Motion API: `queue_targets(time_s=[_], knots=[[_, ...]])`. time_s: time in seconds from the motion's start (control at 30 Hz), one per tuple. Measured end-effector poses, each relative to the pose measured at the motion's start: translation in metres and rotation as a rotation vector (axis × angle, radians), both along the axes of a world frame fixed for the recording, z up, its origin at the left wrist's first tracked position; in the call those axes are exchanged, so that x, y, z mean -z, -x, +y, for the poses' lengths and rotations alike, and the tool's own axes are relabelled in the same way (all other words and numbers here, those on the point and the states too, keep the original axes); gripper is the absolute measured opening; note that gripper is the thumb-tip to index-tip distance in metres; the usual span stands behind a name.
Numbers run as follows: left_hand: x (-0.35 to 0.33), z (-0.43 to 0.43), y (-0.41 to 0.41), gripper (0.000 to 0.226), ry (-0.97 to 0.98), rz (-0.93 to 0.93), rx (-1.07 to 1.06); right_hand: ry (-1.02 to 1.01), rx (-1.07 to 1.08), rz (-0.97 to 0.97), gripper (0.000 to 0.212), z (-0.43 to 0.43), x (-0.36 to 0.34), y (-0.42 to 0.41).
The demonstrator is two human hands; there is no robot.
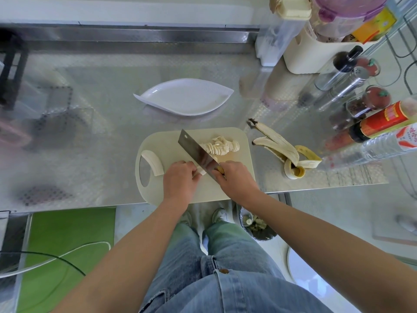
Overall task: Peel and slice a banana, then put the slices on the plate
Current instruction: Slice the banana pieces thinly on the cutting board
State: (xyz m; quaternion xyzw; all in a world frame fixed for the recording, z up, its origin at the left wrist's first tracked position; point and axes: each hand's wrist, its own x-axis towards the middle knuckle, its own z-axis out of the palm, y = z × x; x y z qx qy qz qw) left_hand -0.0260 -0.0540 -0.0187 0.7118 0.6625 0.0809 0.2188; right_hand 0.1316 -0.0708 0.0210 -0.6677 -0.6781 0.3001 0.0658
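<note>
- A stub of peeled banana (201,173) is held down on the cutting board (241,136) by the left hand (180,180), whose fingers are curled over it.
- The handle of a cleaver (196,152) is gripped in the fully closed right hand (237,180); the blade is set edge-down just beside the left fingertips.
- A heap of banana slices (222,146) is seen behind the blade, towards the board's far right corner.
- A longer peeled half (153,162) is laid at the board's left end, beside the handle hole.
- The board is placed at the counter's (101,136) near edge; a white leaf-shaped plate (187,98) is set beyond the board's far edge, apart from it.
- The peel (286,152) is spread on the counter just right of the board.
- At the far right corner a cream caddy (302,59) is stood — a purple-lidded tub (345,10) is held in it.
- On the floor below the near edge, a dark-lined bin (266,234) is seen with pale scraps inside.
</note>
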Motion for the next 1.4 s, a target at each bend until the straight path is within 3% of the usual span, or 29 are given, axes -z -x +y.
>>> queue_targets(time_s=[0.47, 0.7, 1.4], knots=[[0.0006, 0.0016, -0.0023, 0.02, 0.024, -0.029, -0.029, 0.081, -0.011, -0.04, 0.032, 0.0, 0.0098, 0.0024], [0.0003, 0.0025, -0.0036, 0.019, 0.008, -0.019, -0.024, 0.0, 0.027, -0.005, 0.041, -0.0001, 0.0028, 0.0], [0.0013, 0.0029, -0.0034, 0.017, 0.011, -0.047, -0.026, 0.067, -0.013, -0.041, 0.031, 0.0009, 0.0099, -0.0007]])
